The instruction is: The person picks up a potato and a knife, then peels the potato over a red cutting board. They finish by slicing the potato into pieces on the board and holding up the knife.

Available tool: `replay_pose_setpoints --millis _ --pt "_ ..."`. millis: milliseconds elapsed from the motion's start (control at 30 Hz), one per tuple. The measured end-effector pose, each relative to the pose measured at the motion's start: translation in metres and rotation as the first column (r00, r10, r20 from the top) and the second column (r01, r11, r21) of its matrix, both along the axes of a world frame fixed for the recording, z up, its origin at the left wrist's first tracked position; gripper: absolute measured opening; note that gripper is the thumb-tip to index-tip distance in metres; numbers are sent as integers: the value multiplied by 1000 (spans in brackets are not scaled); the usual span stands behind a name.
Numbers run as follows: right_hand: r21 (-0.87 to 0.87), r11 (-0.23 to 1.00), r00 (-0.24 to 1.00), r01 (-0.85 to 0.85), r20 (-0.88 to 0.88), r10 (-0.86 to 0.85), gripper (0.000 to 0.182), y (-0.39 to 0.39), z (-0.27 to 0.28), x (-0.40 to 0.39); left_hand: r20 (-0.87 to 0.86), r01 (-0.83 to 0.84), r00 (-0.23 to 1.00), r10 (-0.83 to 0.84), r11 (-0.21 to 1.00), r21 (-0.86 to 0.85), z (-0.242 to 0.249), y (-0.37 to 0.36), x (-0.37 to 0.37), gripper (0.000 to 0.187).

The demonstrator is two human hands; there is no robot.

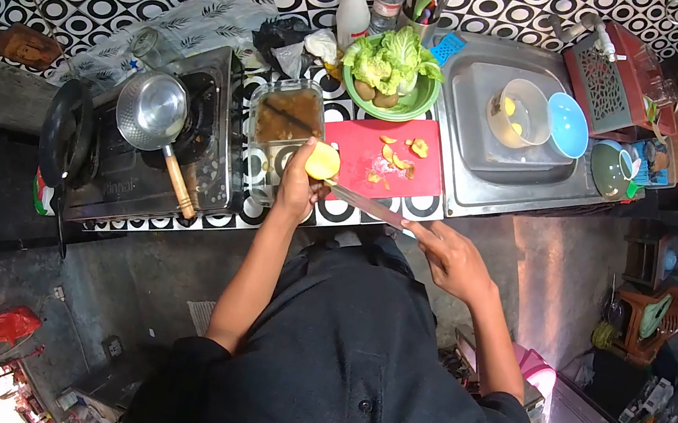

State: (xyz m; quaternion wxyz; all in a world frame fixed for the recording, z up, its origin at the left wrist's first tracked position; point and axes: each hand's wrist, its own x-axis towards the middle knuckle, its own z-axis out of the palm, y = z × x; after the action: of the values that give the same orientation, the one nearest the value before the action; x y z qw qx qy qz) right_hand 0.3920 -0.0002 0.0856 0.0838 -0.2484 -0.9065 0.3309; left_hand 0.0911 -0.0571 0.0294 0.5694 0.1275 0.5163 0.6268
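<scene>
My left hand (296,188) is closed around a yellow peeled potato (323,162), raised just in front of the cutting board. In my right hand (458,263) is a knife (369,205), its long blade pointing left with the tip close to the potato. The red cutting board (360,139) lies on the counter beyond, with several yellow peelings (393,158) scattered over it. Behind the board, a green bowl (413,109) holds leafy lettuce (395,64) and brown unpeeled potatoes (375,94).
A saucepan (152,110) with a wooden handle sits on the stove (208,136) at left. Beside the board is a glass container (288,113) of brownish food. The sink (459,191) at right contains a clear bowl (521,112) with yellow pieces and a blue bowl (567,124).
</scene>
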Motion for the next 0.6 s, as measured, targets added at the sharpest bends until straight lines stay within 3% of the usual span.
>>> replay_pose_setpoints --millis 100,300,600 --pt "-156 986 979 60 -182 -89 69 10 4 11 -13 12 1000 -12 1000 -2 4 12 6 43" --pt "-251 955 974 158 -120 -193 75 40 3 24 -59 59 997 -57 998 37 12 30 22 42" --pt "-313 943 972 112 -163 -170 59 66 -5 32 -186 -27 982 18 998 -50 13 50 35 39"
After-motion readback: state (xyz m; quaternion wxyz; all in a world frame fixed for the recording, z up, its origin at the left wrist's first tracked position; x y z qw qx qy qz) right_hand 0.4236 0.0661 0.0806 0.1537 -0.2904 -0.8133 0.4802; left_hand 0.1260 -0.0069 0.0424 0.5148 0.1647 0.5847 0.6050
